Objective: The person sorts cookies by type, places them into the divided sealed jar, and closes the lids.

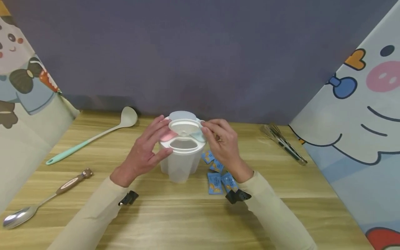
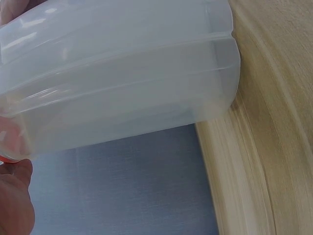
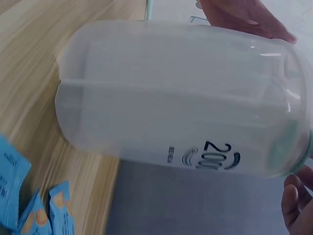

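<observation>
A translucent plastic storage container (image 1: 179, 166) stands on the table, its lid split into pink, green, pale blue and white sections. The white front flap (image 1: 183, 127) is raised, baring an oval opening. My left hand (image 1: 145, 151) holds the container's upper left side, thumb by the front rim and fingers toward the back. At the flap's right edge, my right hand (image 1: 223, 142) pinches with thumb and index finger. In the right wrist view, the container wall (image 3: 171, 98) bears dark printing. Several blue snack packets (image 1: 215, 183) lie beside the container, near my right wrist.
At the left lie a ladle (image 1: 128, 117) with a mint handle and a metal spoon (image 1: 22, 217) with a brown bear handle. Metal tongs (image 1: 285, 146) lie at the right. A dark grey panel (image 1: 200, 62) rises behind the wooden table (image 1: 175, 222).
</observation>
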{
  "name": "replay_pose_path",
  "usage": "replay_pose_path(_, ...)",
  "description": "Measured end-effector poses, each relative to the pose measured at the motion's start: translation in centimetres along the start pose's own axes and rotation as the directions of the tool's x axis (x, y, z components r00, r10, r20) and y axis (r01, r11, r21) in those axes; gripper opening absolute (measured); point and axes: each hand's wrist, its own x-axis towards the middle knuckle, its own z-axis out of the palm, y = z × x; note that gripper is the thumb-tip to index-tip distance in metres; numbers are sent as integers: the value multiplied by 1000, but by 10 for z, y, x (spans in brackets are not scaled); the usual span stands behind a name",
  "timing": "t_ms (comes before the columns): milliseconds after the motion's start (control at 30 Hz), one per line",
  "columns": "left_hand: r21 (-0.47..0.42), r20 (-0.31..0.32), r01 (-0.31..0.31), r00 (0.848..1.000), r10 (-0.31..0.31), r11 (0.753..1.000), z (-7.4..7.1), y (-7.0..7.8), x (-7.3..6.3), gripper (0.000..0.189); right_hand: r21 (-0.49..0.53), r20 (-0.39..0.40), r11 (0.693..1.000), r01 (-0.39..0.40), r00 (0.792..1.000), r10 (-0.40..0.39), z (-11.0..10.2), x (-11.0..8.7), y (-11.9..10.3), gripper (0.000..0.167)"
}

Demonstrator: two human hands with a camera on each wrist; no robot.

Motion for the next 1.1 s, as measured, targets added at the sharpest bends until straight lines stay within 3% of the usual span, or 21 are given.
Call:
replay_pose_path(233,-4,6,18,1000,-18,1000,0,1,0,59,-33,30,999,-3,1000,4,-28,-13,2,35)
replay_pose_path(500,0,-3,12,1000,-12,1000,0,0,1,58,-130,102,989,63,994,-50,-80,-51,20,38)
replay_pose_path(700,2,-19,-1,1000,1,1000,-1,-1,2,57,-169,223,985,12,974,26,-124,-89,40,43)
replay_pose_path(833,4,-17,-2,1000,2,1000,-2,-1,1,59,-198,352,977,-76,925,143,-148,-112,51,44)
replay_pose_path(933,4,-11,2,1000,-2,1000,-1,-1,0,60,-230,442,965,-128,870,221,-161,-126,58,39)
replay_pose_path(1100,-4,-8,-2,1000,2,1000,0,0,1,59,-273,553,949,-156,782,288,-174,-144,64,53)
